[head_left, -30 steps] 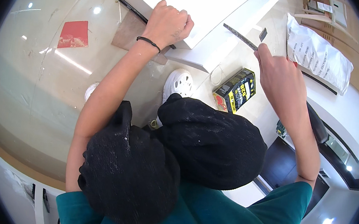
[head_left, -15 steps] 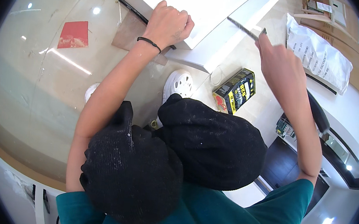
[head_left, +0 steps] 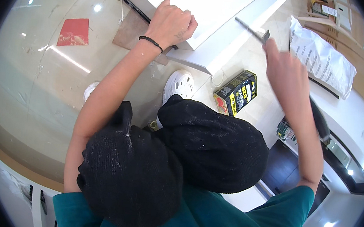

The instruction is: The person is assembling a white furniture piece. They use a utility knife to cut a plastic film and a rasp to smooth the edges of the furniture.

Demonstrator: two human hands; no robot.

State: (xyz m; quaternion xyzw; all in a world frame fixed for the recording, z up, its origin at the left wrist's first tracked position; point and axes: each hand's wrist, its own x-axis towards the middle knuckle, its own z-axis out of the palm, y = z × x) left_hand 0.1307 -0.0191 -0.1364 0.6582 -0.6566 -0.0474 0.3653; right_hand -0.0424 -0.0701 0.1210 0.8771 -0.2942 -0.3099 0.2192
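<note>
My left hand (head_left: 171, 25) is closed in a fist at the near left edge of a large white panel (head_left: 217, 8). Its curled fingers face away, so what they hold, if anything, is hidden. A thin black cord circles that wrist. To the right, my right hand (head_left: 286, 68) is wrapped round the near end of a long, narrow grey metal file (head_left: 250, 29). The file points up and left, its far tip over the panel's right-hand white side (head_left: 236, 34); whether they touch I cannot tell. Motion slightly smears the right hand.
A black and yellow tin (head_left: 237, 92) stands on the floor beside my white shoe (head_left: 178, 85). A red sheet (head_left: 74, 32) lies on the glossy floor at left. A black rail (head_left: 135, 8) runs along the panel. White sack (head_left: 321, 56) and cardboard (head_left: 363, 75) are at right.
My right hand and the file have shifted slightly right and down. The left fist stays at the panel edge. The view has moved a little.
</note>
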